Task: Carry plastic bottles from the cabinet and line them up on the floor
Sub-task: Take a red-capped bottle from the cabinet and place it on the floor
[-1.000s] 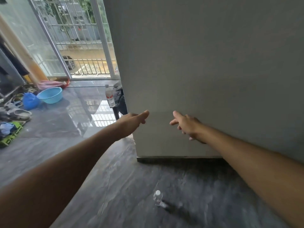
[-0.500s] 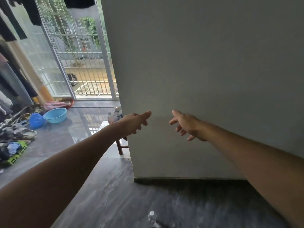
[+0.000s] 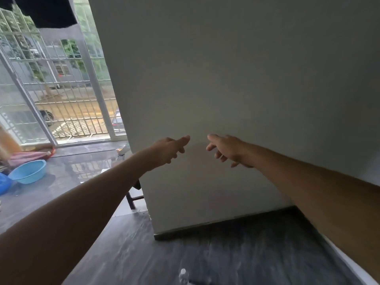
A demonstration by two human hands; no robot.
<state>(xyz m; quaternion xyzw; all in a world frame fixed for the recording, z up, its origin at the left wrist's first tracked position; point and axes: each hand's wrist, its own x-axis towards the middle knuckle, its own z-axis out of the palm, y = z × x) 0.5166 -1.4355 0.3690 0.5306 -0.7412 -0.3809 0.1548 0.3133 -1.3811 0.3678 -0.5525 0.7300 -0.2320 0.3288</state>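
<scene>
Both my arms stretch forward toward a plain grey-white wall (image 3: 246, 79). My left hand (image 3: 170, 149) and my right hand (image 3: 224, 149) hang in the air in front of it, fingers loosely apart, holding nothing. A clear plastic bottle (image 3: 183, 276) with a white cap stands on the dark marble floor at the bottom edge of the view, well below both hands and cut off by the frame. No cabinet is in view.
The wall ends in a corner (image 3: 150, 219); behind it a dark wooden stool leg (image 3: 131, 200) shows. Farther left a light blue basin (image 3: 28, 171) sits on the glossy floor before a barred glass door (image 3: 67, 95). Dark clothing (image 3: 49, 11) hangs top left.
The view has tilted upward and turned slightly: the floor bottle slid down to the bottom edge, and the bottle by the stool is now hidden. Both hands keep their open pose.
</scene>
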